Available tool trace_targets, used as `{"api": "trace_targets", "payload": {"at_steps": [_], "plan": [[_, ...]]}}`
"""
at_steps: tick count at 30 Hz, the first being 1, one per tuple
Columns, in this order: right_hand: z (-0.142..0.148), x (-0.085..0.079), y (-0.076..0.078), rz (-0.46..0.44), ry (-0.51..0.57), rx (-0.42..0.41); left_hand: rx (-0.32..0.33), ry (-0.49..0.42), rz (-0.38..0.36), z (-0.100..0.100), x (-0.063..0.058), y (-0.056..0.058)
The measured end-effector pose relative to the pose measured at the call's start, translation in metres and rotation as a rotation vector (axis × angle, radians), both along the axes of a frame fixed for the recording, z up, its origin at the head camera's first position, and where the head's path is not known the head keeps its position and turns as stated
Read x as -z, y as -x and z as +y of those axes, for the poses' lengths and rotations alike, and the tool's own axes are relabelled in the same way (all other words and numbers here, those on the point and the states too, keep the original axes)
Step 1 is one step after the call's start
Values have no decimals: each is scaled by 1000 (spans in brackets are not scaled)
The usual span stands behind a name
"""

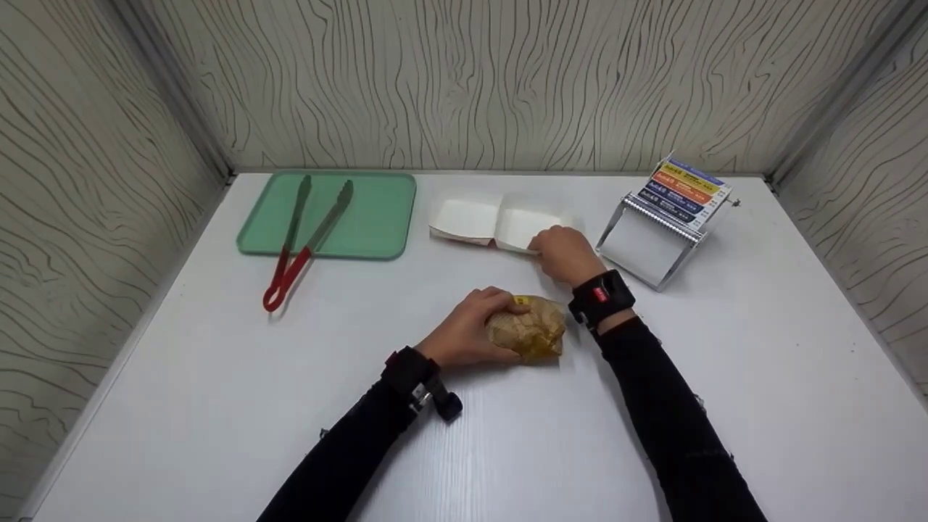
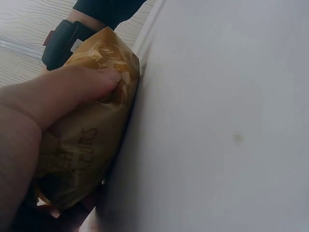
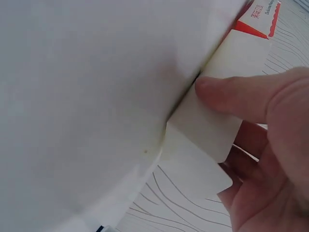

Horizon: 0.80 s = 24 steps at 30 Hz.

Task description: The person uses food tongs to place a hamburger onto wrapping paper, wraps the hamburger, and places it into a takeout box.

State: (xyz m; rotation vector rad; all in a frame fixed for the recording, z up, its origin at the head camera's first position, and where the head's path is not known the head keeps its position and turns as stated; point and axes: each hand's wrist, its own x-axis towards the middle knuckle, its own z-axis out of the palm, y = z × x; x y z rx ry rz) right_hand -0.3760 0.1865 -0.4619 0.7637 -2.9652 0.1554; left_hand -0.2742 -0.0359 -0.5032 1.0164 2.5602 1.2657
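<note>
My left hand [image 1: 475, 330] grips a burger wrapped in brown printed paper [image 1: 533, 330], thumb on the near side and fingers over the far side. The wrapped burger stays low over the white table. In the left wrist view my thumb presses the crinkled wrapper [image 2: 91, 140]. Behind it, an unfolded white paper burger box [image 1: 464, 220] lies with its two halves side by side. My right hand [image 1: 565, 254] pinches the side wall of its right half; in the right wrist view the thumb lies on the wall [image 3: 207, 121], with the fingers behind it.
A green tray [image 1: 391, 217] stands at the back left, with red-handled metal tongs [image 1: 290, 270] lying across its front edge. A metal dispenser [image 1: 649, 243] with coloured label strips stands at the back right. Patterned panels [image 1: 464, 87] close off the back and sides.
</note>
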Motion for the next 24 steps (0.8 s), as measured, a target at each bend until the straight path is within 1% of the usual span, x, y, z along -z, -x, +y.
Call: {"api": "trace_targets", "payload": {"at_steps": [3,5,7,9,12,14,15,16,17,18,21,22,24], "plan": [[-4,-2,-5,-14,-30,8,7,-12,16,1,0,0],[-10,-6,-10,-68,-39,17,8,-24,9,0,1,0],[-16,-11,-14,-137,-13,12,16,-37,6,-2,0,0],[-21,-16,-18,-219,42,-3,29,-60,4,-3,-4,1],[-23,-20,-21,-346,171,-40,61,-111,15,-8,-11,2],[-22,-21,-21,-405,255,-72,85,-149,26,-12,-17,3],[-20,-21,-20,-409,293,-91,96,-166,36,-14,-19,3],[-18,-21,-19,-384,309,-108,105,-180,42,-15,-22,3],[-15,-20,-18,-353,313,-116,111,-192,49,-16,-24,4],[-12,-19,-16,-299,300,-125,112,-200,55,-17,-26,4],[-4,-16,-11,-155,189,-112,110,-207,59,-19,-29,6],[-2,-15,-10,-146,150,-99,107,-204,59,-20,-30,6],[0,-14,-8,-174,105,-84,103,-199,60,-21,-31,7]]}}
